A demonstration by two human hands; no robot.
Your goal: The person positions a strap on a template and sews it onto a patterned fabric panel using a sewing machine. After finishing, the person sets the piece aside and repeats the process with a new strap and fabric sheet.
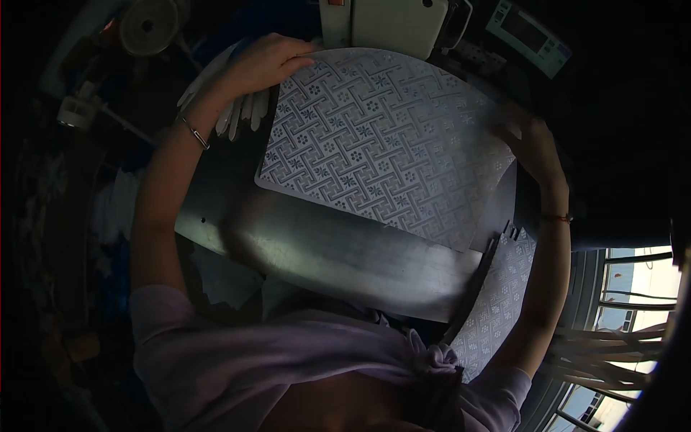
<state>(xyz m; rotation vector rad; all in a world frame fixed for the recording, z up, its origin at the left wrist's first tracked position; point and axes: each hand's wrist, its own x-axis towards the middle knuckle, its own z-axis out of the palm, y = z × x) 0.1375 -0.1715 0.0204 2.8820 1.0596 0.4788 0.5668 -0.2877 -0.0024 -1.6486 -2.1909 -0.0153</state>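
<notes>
A stiff pale sheet with a grey lattice-and-flower pattern [367,137] lies on a shiny metal work surface [345,255]. My left hand [266,66] is at its far left corner, thumb and fingers closed on the edge. Around the right edge of the same sheet is my right hand [531,147], thumb bent over the top; its fingers are dark and slightly blurred. Just beyond the sheet stands the pale body of a sewing machine [392,29]. The needle area is hidden.
A second patterned piece [497,309] hangs by my right forearm. White strips [248,111] bunch under my left wrist. A control panel [529,32] is at the far right, a round spool [149,26] at the far left. A barred window [637,281] is on the right.
</notes>
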